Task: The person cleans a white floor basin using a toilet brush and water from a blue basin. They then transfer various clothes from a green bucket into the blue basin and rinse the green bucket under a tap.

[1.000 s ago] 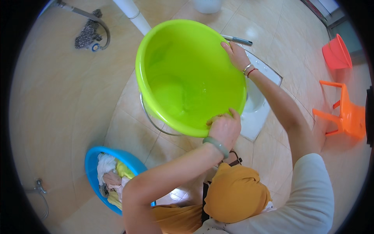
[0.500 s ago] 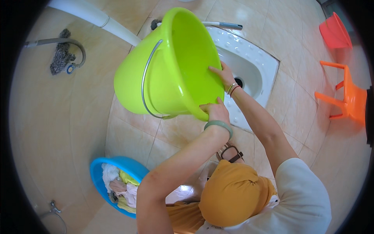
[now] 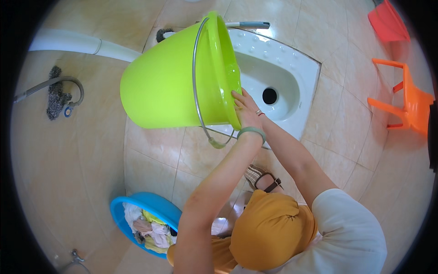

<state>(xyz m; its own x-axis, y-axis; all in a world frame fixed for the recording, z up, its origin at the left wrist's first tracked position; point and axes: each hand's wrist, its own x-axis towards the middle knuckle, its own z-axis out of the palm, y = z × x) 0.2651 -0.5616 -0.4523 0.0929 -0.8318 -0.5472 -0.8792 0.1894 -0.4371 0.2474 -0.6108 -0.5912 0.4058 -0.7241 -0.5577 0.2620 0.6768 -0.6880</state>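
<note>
A large lime-green bucket (image 3: pixel 159 82) is tipped on its side in the air, its mouth facing right over the white squat toilet (image 3: pixel 308 73). My left hand (image 3: pixel 245 116), with a green bangle at the wrist, grips the near part of the rim. Just beyond it, my right hand (image 3: pixel 251 101) is at the same rim, partly hidden by the left. A metal handle (image 3: pixel 195 75) hangs loosely round the bucket. Wet glints show just inside the mouth, but most of the inside is turned from view.
A blue basin (image 3: pixel 159 205) with clothes (image 3: pixel 153 228) stands at lower left. An orange plastic chair (image 3: pixel 410 100) and a red bucket (image 3: pixel 388 23) are at right. A brush handle (image 3: pixel 255 25) lies behind the toilet. A white pipe (image 3: pixel 114 49) and grey hose (image 3: pixel 75 81) are at left.
The bucket has turned further over and shifted slightly left, so less of its inside shows. My right hand has come closer to my left at the rim.
</note>
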